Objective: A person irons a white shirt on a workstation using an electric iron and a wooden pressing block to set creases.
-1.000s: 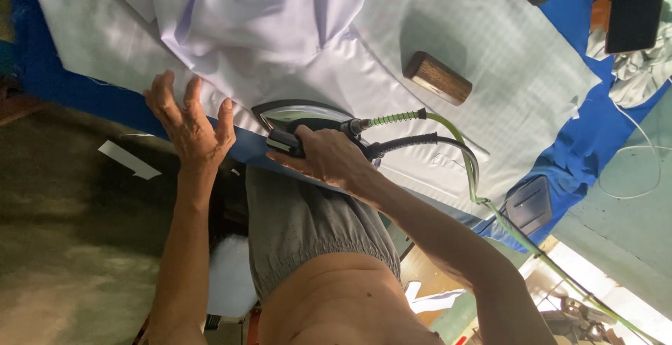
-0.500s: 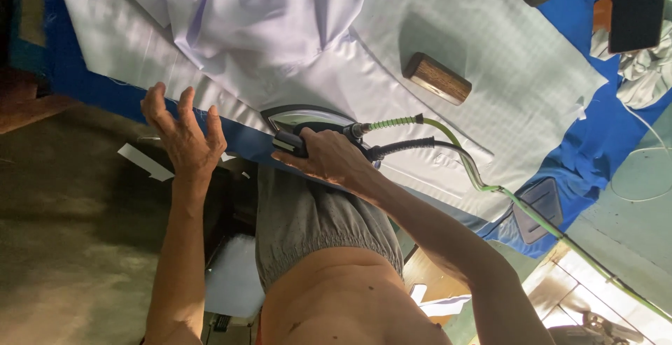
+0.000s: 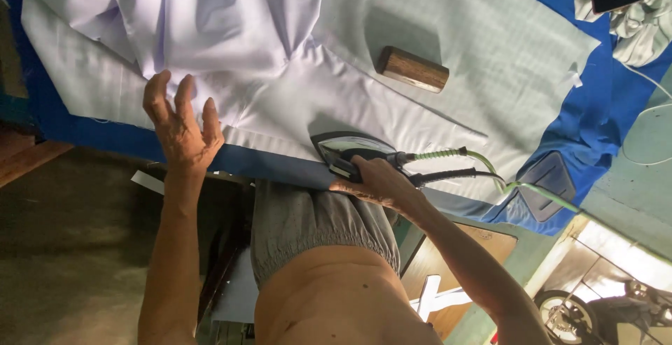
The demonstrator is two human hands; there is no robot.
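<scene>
**Iron on white cloth at the table edge**

The right hand (image 3: pixel 378 184) has its grip clenched around the handle of the dark steam iron (image 3: pixel 350 152), which rests on the pale white shirt fabric (image 3: pixel 280 72) near the blue-covered table's (image 3: pixel 602 107) edge. The left hand (image 3: pixel 180 128), released and fingers spread, presses the fabric flat. A brown wooden block (image 3: pixel 413 70) lies well apart.

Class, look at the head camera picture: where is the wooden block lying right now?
The wooden block lies right of centre in the upper part of the head view, on the pale checked cover, beside the white garment and beyond the iron.
</scene>
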